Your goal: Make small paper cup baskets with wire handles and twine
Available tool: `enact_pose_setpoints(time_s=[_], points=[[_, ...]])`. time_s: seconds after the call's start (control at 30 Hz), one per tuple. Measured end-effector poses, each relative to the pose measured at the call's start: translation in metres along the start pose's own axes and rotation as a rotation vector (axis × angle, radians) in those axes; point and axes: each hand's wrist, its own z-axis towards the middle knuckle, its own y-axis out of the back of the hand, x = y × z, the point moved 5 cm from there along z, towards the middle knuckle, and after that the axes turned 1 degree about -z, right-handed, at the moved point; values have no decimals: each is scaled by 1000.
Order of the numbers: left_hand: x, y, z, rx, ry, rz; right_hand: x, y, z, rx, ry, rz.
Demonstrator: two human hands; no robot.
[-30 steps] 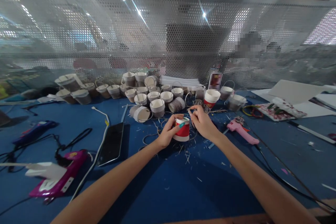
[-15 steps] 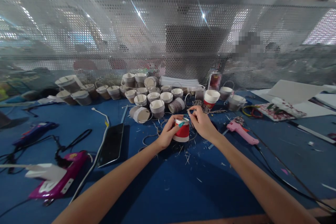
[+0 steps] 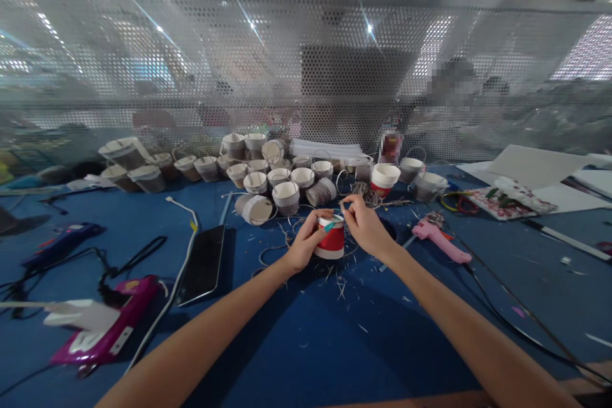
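My left hand (image 3: 306, 241) is closed around the left side of a small red and white paper cup (image 3: 332, 243) that stands on the blue table. A teal tip shows at the left thumb, against the cup's upper wall. Just right of the rim, my right hand (image 3: 366, 224) pinches thumb and forefinger together; whatever is between them is too small to make out. Thin grey twine (image 3: 270, 256) curls over the table beside and behind the cup. Stacked red and white paper cups (image 3: 385, 177) stand beyond my right hand.
Several twine-wrapped cups with handles (image 3: 287, 197) crowd the back. A pink glue gun (image 3: 442, 241) lies right, its cord trailing forward. On the left are a phone (image 3: 203, 266), a white cable and a magenta power strip (image 3: 102, 331). Paper sheets (image 3: 526, 169) lie far right.
Almost nothing differs. My left hand keeps its hold on the cup, and my right fingers have shifted very slightly at the rim.
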Motion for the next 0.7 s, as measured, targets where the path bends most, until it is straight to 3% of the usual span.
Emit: enact_pose_setpoints(time_s=[0.7], points=[[-3,-1,0,7,-11,-10,-4,-4,0,-8,19,-3]])
